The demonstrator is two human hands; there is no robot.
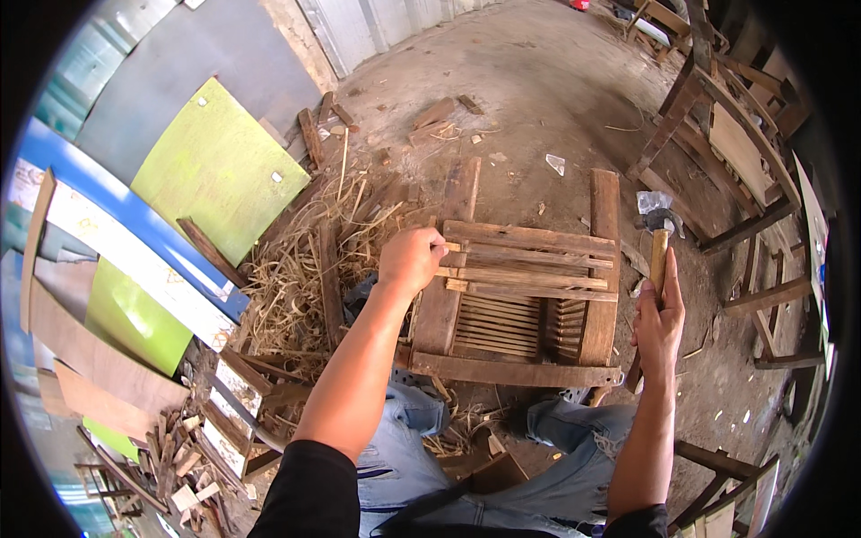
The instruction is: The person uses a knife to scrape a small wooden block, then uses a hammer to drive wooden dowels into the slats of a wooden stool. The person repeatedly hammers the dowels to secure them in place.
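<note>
In front of my knees lies a dark wooden frame (437, 316) with thick side posts and several thin slats across it, like part of a chair. My left hand (413, 260) is at the frame's left side, thumb and fingers pinched on a small pale wood piece (452, 247) by the slat ends. Beside it, a loose-looking wooden slat (529, 289) reaches across toward the right post. My right hand (659, 325) is closed around the handle of a hammer (659, 255), held upright to the right of the frame, its dark head (662, 221) at the top.
Wood shavings (291, 269) pile up left of the frame. Scrap wood (184, 457) lies at lower left, below leaning yellow-green panels (215, 161). Wooden chair frames (762, 215) stand along the right. A clear plastic scrap (556, 164) lies on the dirt floor.
</note>
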